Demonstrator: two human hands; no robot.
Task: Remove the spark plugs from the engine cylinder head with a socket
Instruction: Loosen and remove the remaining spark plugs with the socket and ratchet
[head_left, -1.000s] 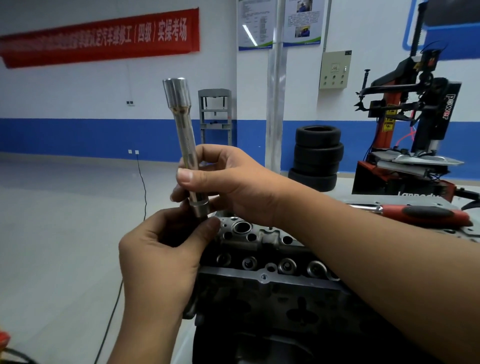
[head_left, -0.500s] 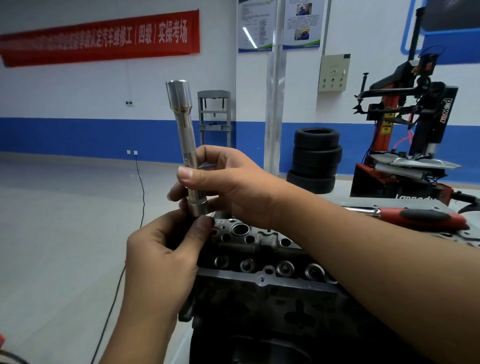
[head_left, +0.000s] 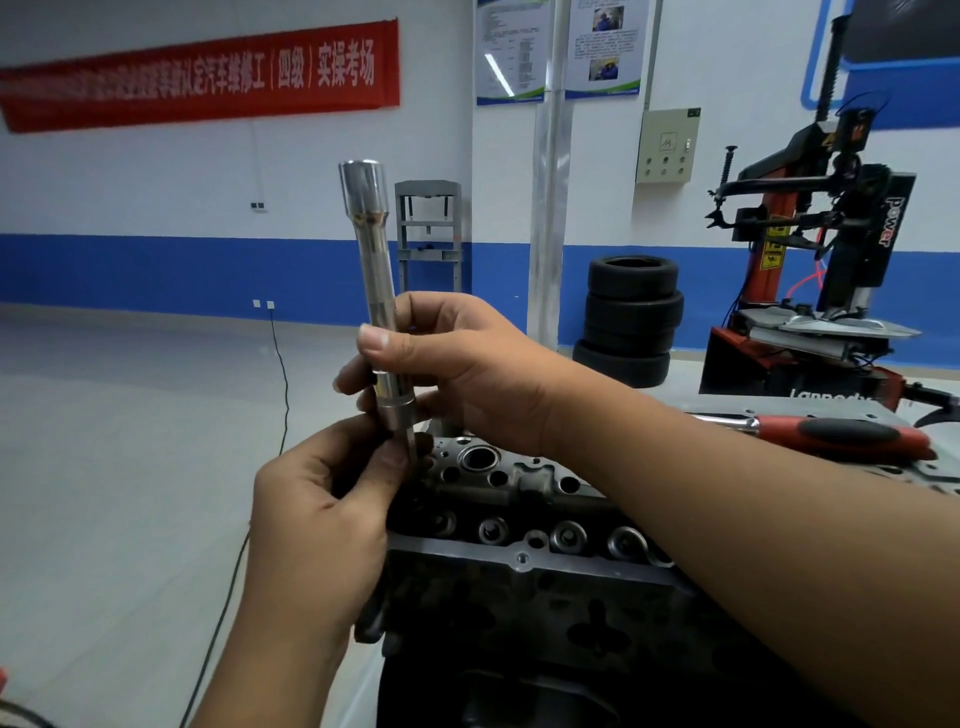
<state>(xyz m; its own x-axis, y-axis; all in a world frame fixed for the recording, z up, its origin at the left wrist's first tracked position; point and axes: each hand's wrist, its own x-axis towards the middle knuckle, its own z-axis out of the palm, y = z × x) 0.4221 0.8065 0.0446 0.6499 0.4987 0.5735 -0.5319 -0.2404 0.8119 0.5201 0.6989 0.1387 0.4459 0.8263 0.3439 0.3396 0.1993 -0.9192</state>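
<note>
Above cylinder head (head_left: 519, 519), hands gripping socket (head_left: 371, 249)

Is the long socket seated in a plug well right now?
No, both hands hold the long socket upright above the cylinder head.

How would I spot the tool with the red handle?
Find the dark engine cylinder head in the foreground. Behind it, past the right forearm, the red-and-black-handled ratchet wrench lies flat on a grey metal bench. It is the only red-gripped tool there.
</note>
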